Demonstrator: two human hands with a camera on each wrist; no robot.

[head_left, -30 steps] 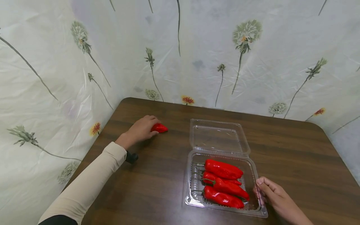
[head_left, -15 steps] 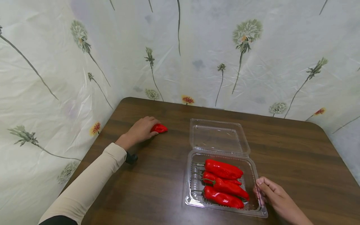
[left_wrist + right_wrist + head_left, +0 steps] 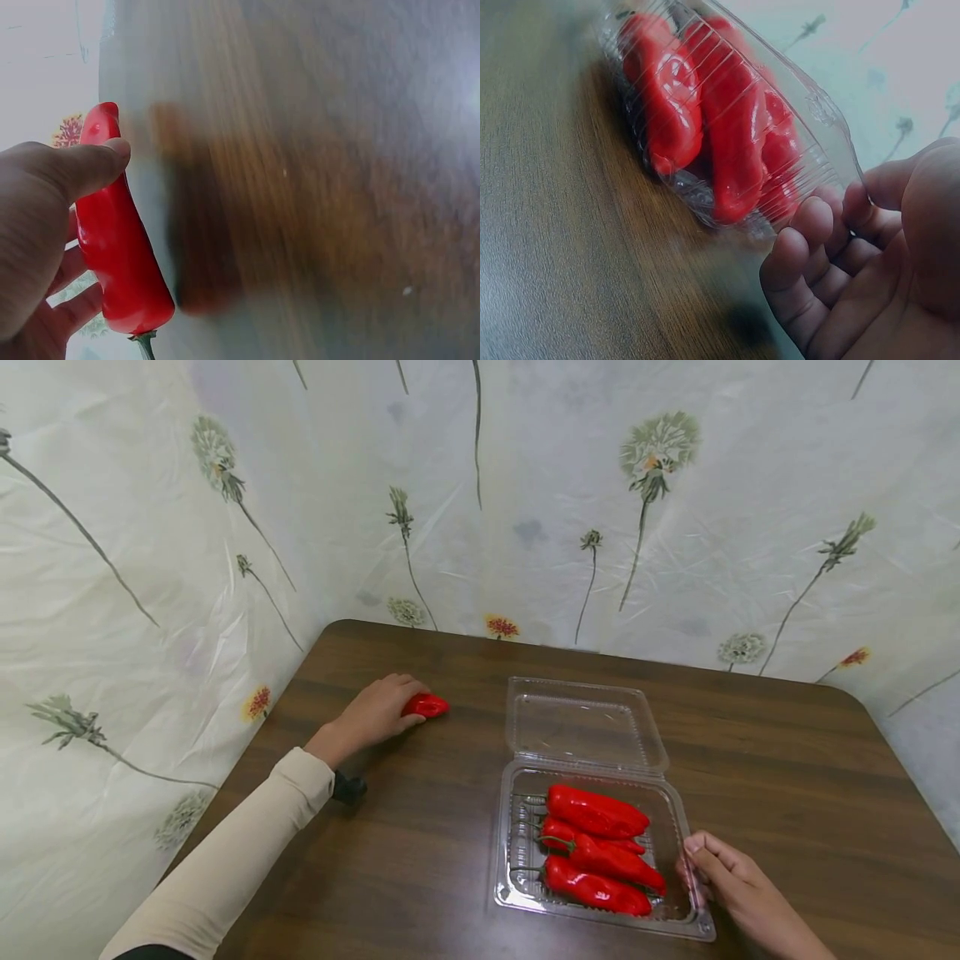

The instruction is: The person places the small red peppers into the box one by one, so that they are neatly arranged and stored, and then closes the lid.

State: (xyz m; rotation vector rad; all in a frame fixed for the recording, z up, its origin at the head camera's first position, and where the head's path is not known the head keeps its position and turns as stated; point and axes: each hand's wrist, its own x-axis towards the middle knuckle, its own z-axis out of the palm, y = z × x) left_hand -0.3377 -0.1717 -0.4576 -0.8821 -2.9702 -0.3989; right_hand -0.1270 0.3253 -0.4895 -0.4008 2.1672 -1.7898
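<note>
At the far left of the table, my left hand (image 3: 372, 710) holds a long red pepper (image 3: 124, 255). In the left wrist view the thumb lies across the pepper's front, the other fingers are behind it, and the green stem points down. Much of the pepper is hidden by the hand in the head view. My right hand (image 3: 738, 885) pinches the right rim of a clear plastic clamshell box (image 3: 498, 860) between thumb and fingers. Inside the box lie several red peppers (image 3: 597, 811) side by side, stems to the left. Its lid (image 3: 581, 727) is folded back, away from me.
The dark wood table (image 3: 817, 760) runs back to a wall hung with a flower-print sheet (image 3: 525, 485). Another stretch of that sheet stands along the table's left edge. Bare wood separates the left hand from the box.
My left hand has shifted very slightly toward me with the red pepper. The right hand and the clamshell box have stayed where they were.
</note>
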